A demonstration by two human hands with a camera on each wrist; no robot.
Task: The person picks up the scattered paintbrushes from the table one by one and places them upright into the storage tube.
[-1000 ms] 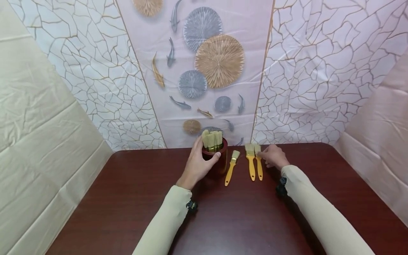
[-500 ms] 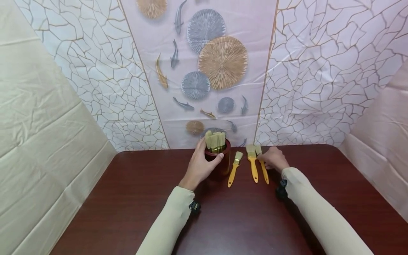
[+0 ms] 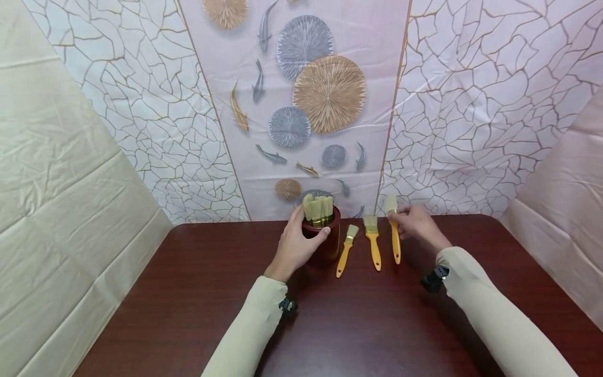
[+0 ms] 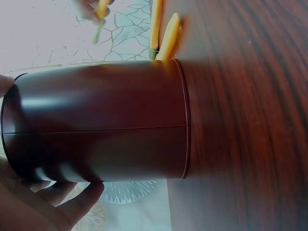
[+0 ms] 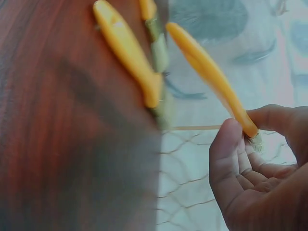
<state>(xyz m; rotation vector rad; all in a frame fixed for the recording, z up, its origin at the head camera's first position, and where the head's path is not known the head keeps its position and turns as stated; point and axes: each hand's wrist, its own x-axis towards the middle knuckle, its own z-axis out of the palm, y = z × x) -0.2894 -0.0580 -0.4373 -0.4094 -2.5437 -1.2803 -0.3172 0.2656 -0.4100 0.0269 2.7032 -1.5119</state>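
Observation:
My left hand (image 3: pixel 297 246) grips a dark red-brown cylindrical holder (image 4: pixel 101 115), fingers on one side and thumb at the rim. Several paintbrushes (image 3: pixel 319 209) stand in it, bristles up. Between thumb and fingers, my right hand (image 3: pixel 416 226) pinches a yellow-handled paintbrush (image 3: pixel 395 243) near its ferrule, bristles up and handle hanging down; the right wrist view shows it raised off the table. Two more yellow paintbrushes lie on the table between the hands: a wider paintbrush (image 3: pixel 373 248) and a narrower paintbrush (image 3: pixel 345 256) beside the holder.
The dark wood table (image 3: pixel 339 324) ends at a patterned cloth backdrop (image 3: pixel 330 173) just behind the holder and brushes. Pale cloth walls (image 3: pixel 70 209) flank the left and right sides.
My right hand has lifted the paintbrush off the table, away from the wider one it lay next to. The left hand keeps its hold on the holder.

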